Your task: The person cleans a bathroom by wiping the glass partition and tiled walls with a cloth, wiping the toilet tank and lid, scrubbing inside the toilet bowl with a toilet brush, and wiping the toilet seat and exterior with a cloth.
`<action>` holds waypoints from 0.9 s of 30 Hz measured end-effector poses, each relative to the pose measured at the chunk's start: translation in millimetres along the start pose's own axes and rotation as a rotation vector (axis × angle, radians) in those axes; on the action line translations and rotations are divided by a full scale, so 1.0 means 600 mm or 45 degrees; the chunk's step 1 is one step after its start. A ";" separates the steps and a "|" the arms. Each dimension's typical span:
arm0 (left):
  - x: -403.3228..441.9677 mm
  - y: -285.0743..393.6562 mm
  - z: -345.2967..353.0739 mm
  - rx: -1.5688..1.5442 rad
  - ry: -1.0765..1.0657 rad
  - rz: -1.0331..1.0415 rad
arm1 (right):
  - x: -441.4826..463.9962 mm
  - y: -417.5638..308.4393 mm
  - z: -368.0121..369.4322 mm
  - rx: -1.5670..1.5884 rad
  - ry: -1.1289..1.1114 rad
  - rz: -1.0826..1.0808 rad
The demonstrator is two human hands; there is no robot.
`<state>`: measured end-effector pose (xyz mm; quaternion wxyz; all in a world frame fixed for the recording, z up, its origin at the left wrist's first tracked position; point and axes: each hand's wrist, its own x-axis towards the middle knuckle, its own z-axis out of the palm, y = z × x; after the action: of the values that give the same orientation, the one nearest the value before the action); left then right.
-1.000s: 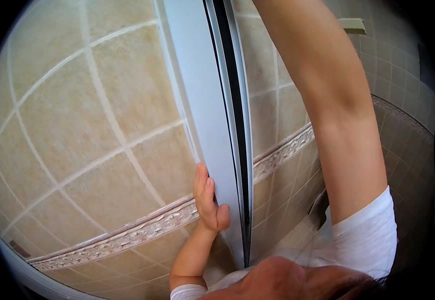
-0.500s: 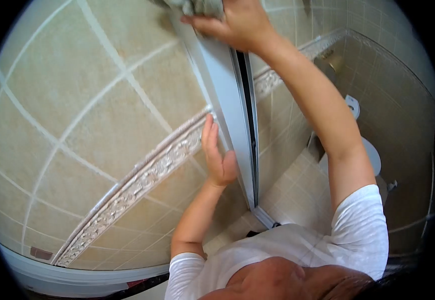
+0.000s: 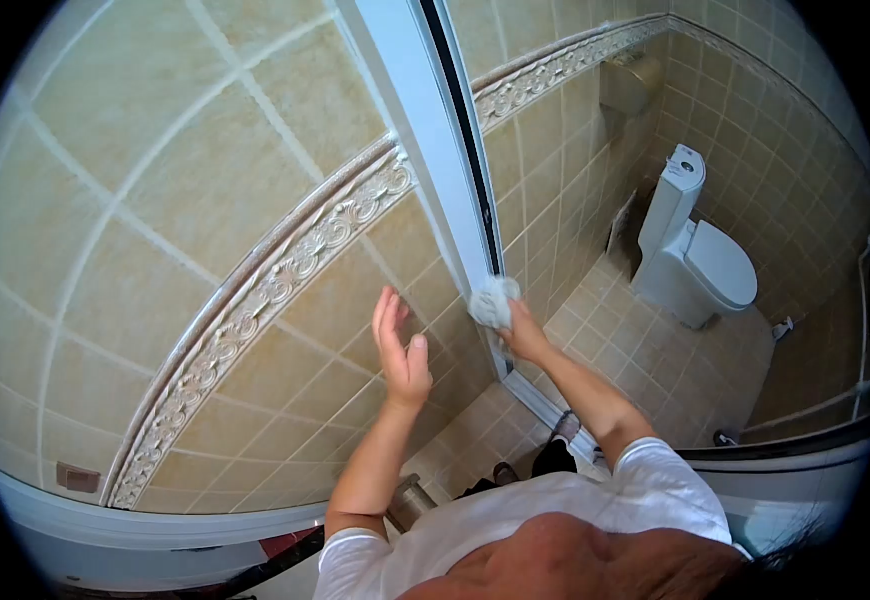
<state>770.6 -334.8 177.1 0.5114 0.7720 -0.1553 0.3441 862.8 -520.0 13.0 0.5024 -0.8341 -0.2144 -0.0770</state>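
A bunched whitish-grey cloth (image 3: 492,300) is in my right hand (image 3: 527,335), against the lower part of the white door frame (image 3: 430,130). Slight blur softens the cloth's edges. My left hand (image 3: 402,350) is raised in front of the tiled wall (image 3: 205,220), fingers stretched out and thumb apart, holding nothing. Whether its fingertips touch the tiles I cannot tell. Above it, a carved relief border (image 3: 305,255) runs along the wall up to the frame.
Past the frame, a white toilet (image 3: 700,260) stands on the tiled floor, with a gold-coloured dispenser (image 3: 630,82) on the wall behind. A metal bin (image 3: 410,503) is by the left wall, close to my feet (image 3: 565,428). A low door track (image 3: 545,405) crosses the floor.
My right hand has come down the door frame with the cloth, from near the top of the view to low on it. My left hand has shifted down and left, away from the frame.
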 end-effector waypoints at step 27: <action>0.440 0.092 0.076 1.094 0.308 0.994 | 0.630 -0.457 -0.453 -0.363 0.929 -1.443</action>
<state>943.9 -370.1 386.3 0.0026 0.7508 -0.2150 0.6245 1105.9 -540.5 494.9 0.3101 -0.5718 -0.4224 -0.6312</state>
